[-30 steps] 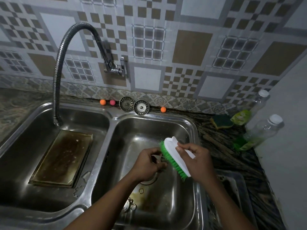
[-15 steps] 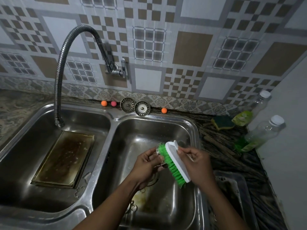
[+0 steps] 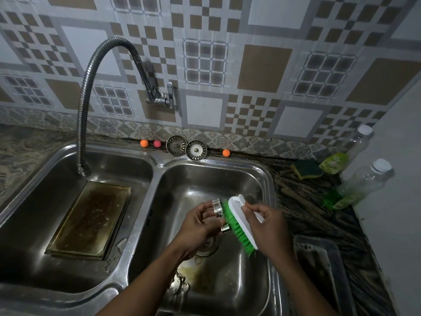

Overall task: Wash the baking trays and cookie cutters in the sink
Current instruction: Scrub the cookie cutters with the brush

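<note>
Above the sink (image 3: 157, 165), the left hand (image 3: 197, 227) pinches a cutter (image 3: 218, 209) in its grip; the right hand (image 3: 269, 227) grips the brush (image 3: 237, 221) against it.

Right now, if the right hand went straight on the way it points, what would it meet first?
Probably the cookie cutter in the left hand: the right hand points its brush left at it, bristles seemingly touching.

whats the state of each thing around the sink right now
brush, gripped by right hand, bristles on the cookie cutter
cookie cutter, held in left hand
baking tray, flat in left basin, stained brown
tap, no water running
strainers, out of the basins, standing on edge
bottles, capped
</note>
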{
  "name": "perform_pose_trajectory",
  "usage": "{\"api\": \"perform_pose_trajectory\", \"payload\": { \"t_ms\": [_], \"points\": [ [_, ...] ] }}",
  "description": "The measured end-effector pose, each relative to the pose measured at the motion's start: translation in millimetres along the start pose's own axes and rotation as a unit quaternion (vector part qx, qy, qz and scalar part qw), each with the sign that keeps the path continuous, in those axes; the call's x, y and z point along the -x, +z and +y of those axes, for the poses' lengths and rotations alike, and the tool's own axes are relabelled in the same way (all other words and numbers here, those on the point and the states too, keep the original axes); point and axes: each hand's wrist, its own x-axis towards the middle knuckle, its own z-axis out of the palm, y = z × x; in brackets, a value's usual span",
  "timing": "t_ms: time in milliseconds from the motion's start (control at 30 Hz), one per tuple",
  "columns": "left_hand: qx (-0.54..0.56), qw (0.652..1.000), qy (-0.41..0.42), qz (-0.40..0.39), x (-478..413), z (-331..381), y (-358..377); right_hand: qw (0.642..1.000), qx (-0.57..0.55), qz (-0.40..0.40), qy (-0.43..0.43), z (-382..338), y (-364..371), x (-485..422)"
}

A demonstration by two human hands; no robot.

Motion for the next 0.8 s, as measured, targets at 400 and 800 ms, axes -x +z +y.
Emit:
{"api": "perform_pose_trajectory", "payload": {
  "t_ms": [400,800],
  "points": [
    [0.171,0.967,0.022,0.185,-2.7,-6.5,28.0,0.995,0.027,0.029,-0.088,-0.2,14.5,17.3],
    [0.097,0.968,0.058,0.223,-3.4,-17.2,24.8,0.995,0.024,0.056,-0.085,10.3,14.7,13.7]
  ]
}}
